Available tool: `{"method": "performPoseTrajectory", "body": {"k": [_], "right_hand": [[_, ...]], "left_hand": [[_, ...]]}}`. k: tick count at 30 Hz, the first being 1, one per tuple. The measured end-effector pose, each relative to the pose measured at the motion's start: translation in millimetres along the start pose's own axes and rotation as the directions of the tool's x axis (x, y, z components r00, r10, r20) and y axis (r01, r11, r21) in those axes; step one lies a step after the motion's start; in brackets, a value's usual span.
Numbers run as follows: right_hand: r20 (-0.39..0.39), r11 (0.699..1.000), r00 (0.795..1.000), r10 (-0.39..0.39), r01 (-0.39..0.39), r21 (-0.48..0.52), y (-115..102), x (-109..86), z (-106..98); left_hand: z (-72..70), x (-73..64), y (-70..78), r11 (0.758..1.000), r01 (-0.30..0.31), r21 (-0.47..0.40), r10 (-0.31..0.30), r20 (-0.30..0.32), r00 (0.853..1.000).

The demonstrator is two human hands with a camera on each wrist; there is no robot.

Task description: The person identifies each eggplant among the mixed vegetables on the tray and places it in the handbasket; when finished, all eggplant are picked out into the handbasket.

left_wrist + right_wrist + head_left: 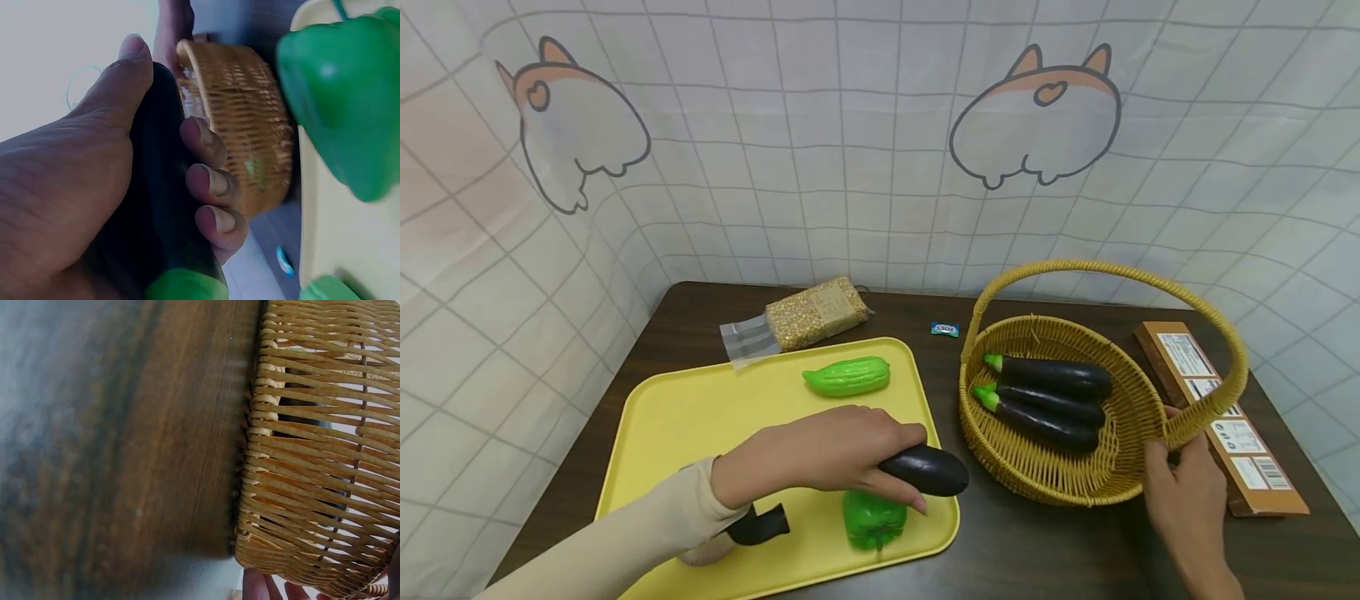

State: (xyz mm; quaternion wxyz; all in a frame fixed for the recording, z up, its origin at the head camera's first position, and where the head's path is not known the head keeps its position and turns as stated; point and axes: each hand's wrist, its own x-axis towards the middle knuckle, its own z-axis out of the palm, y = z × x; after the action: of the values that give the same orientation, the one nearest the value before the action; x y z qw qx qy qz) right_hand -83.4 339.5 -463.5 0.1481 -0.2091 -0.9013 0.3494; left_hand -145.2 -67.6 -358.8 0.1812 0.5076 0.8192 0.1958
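Observation:
My left hand [850, 450] grips a dark eggplant [928, 471] over the right edge of the yellow tray [700, 417]. In the left wrist view the fingers and thumb curl round the eggplant [165, 187], its green cap at the bottom. Under that hand, a green bell pepper [874, 518] lies on the tray. My right hand [1186, 492] holds the wicker basket [1052, 493] by its right rim, at the foot of the handle. Three eggplants [1048, 404] lie inside the basket. In the right wrist view, fingertips [255, 586] touch the weave.
A green bitter melon [850, 377] lies on the tray's far side. A pale rounded object [707, 552] is partly hidden by the left wrist. Behind stand a bag of yellow grains [816, 315] and a small blue packet [944, 329]. An orange-brown box [1225, 425] lies right of the basket.

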Motion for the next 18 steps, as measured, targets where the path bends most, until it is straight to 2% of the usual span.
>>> {"method": "performPoseTrajectory", "body": {"k": [6, 11, 18], "right_hand": [[-0.005, 1.0, 1.0, -0.008, 0.008, 0.012, -0.5, 1.4, 0.4], [-0.008, 1.0, 1.0, 0.002, -0.002, 0.012, -0.9, 0.8, -0.2], [-0.004, 1.0, 1.0, 0.008, -0.008, 0.013, -0.4, -0.2, 0.3]], "left_hand": [[-2.8, 25.4, 8.5, 0.997, -0.056, 0.045, 0.057, -0.019, 0.998], [-0.6, 45.3, 12.9, 0.988, -0.107, 0.108, 0.114, -0.058, 0.992], [8.9, 71.5, 20.4, 0.948, -0.184, 0.259, 0.225, -0.138, 0.965]]}}
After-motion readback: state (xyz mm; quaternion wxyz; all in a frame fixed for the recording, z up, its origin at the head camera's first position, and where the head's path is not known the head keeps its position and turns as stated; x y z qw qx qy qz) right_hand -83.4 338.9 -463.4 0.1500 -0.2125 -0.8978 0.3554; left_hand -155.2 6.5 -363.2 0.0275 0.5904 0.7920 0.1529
